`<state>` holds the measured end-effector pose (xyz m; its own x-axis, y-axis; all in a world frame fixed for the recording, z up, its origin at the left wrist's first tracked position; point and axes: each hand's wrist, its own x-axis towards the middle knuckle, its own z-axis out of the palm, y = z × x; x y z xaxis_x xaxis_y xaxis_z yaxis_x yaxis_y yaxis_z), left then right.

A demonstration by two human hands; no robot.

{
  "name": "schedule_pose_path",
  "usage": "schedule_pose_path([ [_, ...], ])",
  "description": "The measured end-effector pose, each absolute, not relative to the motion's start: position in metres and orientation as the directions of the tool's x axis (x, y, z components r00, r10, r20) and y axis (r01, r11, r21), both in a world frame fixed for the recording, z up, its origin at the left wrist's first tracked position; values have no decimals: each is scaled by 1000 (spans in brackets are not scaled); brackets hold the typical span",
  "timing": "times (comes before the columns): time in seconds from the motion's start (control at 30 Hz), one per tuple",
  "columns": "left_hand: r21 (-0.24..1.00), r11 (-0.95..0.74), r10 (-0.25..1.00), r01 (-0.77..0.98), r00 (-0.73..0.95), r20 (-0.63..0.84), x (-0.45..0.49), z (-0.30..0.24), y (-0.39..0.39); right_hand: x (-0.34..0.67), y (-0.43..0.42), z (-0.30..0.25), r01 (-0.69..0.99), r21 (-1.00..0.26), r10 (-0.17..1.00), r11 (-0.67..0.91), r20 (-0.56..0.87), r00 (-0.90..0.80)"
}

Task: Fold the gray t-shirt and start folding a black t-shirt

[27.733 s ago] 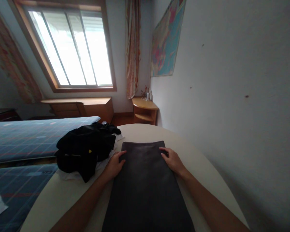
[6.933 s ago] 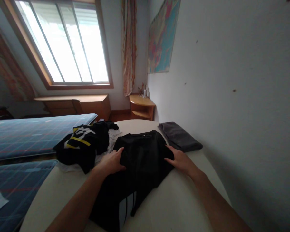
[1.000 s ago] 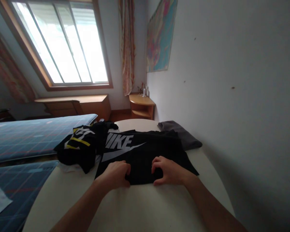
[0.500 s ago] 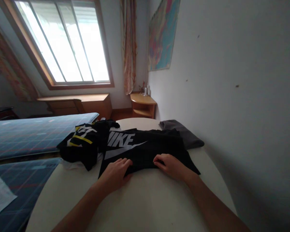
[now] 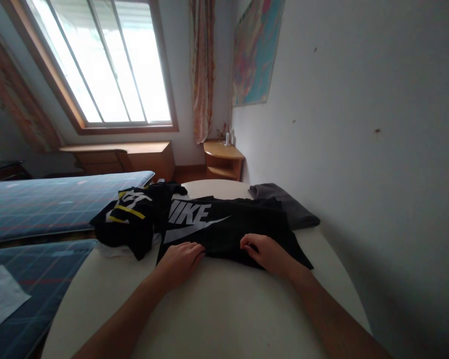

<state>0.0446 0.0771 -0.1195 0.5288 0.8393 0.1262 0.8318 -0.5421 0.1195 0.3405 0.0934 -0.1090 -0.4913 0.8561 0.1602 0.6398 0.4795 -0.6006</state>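
A black T-shirt (image 5: 243,224) with a large grey NIKE print lies spread on the round white table (image 5: 224,319). At its near edge, left of the middle, my left hand (image 5: 183,259) has its fingers bent together over the cloth; the thumb is hidden. My right hand (image 5: 264,252) pinches the same edge further right, with thumb and forefinger curled toward each other. Between the two hands the near edge of the shirt sags slightly toward me.
A heap of black clothes (image 5: 129,219) with yellow and white marks lies at the table's left. Folded grey cloth (image 5: 301,212) sits at the far right, near the wall (image 5: 359,174). Blue plaid mattresses (image 5: 60,199) stand left, one bearing a white sheet of paper (image 5: 2,296).
My left hand has shifted slightly, and its thumb no longer shows. The near edge between the hands has drawn up a little. The view has tilted slightly.
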Motion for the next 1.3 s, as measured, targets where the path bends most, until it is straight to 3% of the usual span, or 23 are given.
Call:
schedule_pose_path([
  [0.27,179,-445,891,877,413,188,45,-124,81,339,85,-104,680,-568,853,464,80,-516],
  [0.53,232,-572,820,787,538,197,36,-120,80,345,92,-104,686,-518,835,512,112,-539],
  [0.7,290,-507,859,812,504,91,34,-117,79,345,89,-100,691,-535,842,485,75,-534],
  [1.13,353,-515,845,781,533,55,37,-111,77,348,90,-98,693,-525,832,494,56,-552],
  [1.3,440,-458,820,772,558,-127,36,-98,69,344,78,-90,673,-610,772,417,-153,-617],
])
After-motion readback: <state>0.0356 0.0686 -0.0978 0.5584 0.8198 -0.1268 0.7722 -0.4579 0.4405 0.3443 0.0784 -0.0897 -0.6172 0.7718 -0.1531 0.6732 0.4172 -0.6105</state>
